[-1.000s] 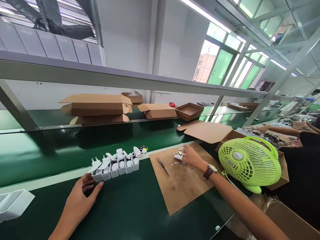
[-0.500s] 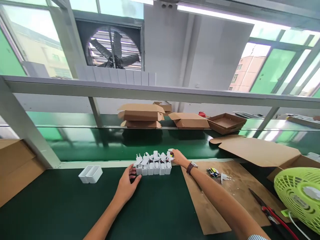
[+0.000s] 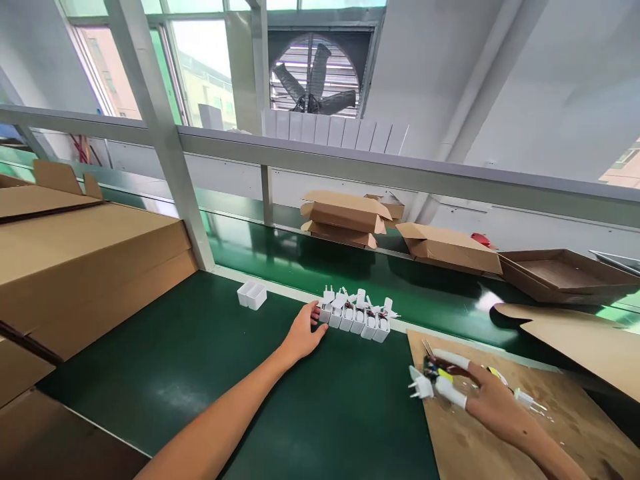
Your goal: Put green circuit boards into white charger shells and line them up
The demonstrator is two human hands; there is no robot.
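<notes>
My right hand [image 3: 500, 407], with white covers on its thumb and a finger, pinches a small circuit board [image 3: 431, 368] over the brown cardboard sheet [image 3: 475, 453]. A white two-pin plug [image 3: 421, 387] hangs beside that board. Partly behind the hand, another white plug [image 3: 524, 398] lies on the cardboard, with something yellow near it. My left hand [image 3: 301, 337] rests on the green table with thumb and fingers apart, close against the left end of a row of white housings [image 3: 357, 323]. Plugs and wires stick out of the housings' tops.
Two white housings [image 3: 253, 295] stand together at the left. Large cardboard boxes [image 3: 100, 267] line the left side. Behind a pale edge strip runs a green belt [image 3: 280, 250], with opened cartons [image 3: 345, 217] beyond it. A cardboard flap [image 3: 585, 340] juts in at the right.
The view has turned left. My right hand has moved from the row's right end to above the cardboard, a circuit board in its pinch. My left hand has stayed by the row's left end.
</notes>
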